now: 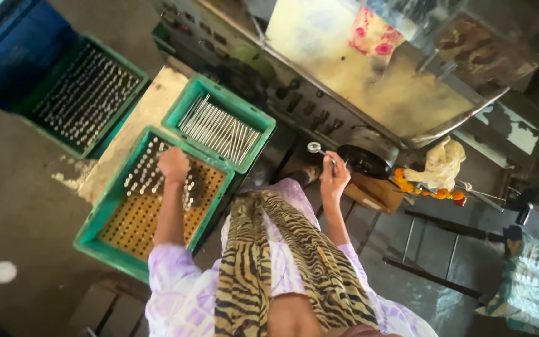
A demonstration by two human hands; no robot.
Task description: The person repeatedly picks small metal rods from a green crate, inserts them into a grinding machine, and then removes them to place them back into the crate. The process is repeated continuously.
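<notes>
My left hand [173, 165] reaches down into a green crate [98, 234] with an orange perforated tray, its fingers closed among several upright metal pins [148, 171] standing in the holes. Whether it grips a pin is hidden by the hand. My right hand [334, 178] is raised near the machine front and holds a thin metal rod with a round ring end [315, 148]. A tiger-striped scarf [269, 249] hangs down my front over lilac sleeves.
A second green crate [263, 122] holds loose metal rods lying flat. A third crate [82, 93] of upright pins sits at the left by a blue box. A worn machine [369, 81] with a dark round wheel [367, 161] stands ahead; orange flowers [432, 190] hang at its right.
</notes>
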